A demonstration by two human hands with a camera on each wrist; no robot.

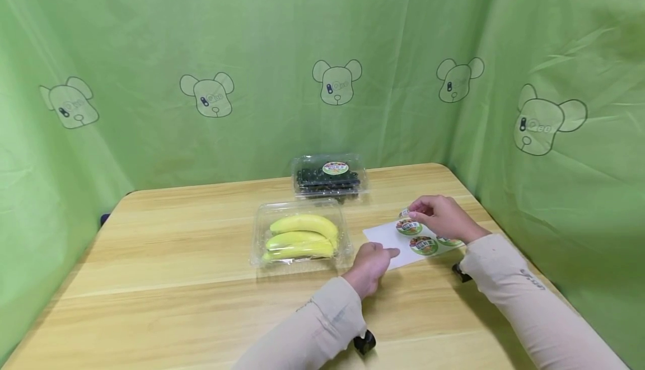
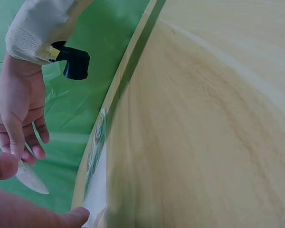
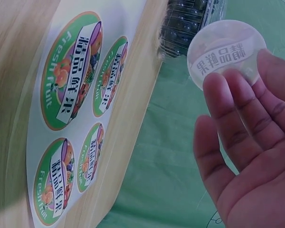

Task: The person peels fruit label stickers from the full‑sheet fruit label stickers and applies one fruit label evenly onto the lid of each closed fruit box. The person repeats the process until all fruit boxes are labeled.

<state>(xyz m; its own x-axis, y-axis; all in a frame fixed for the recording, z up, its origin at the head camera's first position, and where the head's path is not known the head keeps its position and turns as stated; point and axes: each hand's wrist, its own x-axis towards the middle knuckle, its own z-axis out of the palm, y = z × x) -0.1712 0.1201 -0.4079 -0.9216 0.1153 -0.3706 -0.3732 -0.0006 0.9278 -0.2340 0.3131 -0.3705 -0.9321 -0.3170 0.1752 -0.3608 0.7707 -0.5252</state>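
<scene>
My right hand point(image 1: 445, 216) pinches a round sticker point(image 3: 225, 52) by its edge, off the white sheet. In the right wrist view its pale back faces the camera, with the print showing through. Below the hand lies the sticker sheet point(image 1: 379, 235), with several round "Fresh Fruit" stickers point(image 3: 71, 71) on it. My left hand point(image 1: 370, 266) is at the near left edge of the sheet, an extended finger touching the paper. Left of the sheet stands a clear plastic box point(image 1: 262, 216) with yellow bananas point(image 1: 302, 224) inside.
Behind the banana box, a second clear box point(image 1: 302, 163) of dark fruit bears a round sticker point(image 1: 335, 168) on its lid. The wooden table point(image 1: 166, 280) ends at green curtains point(image 1: 262, 28) at the back and sides.
</scene>
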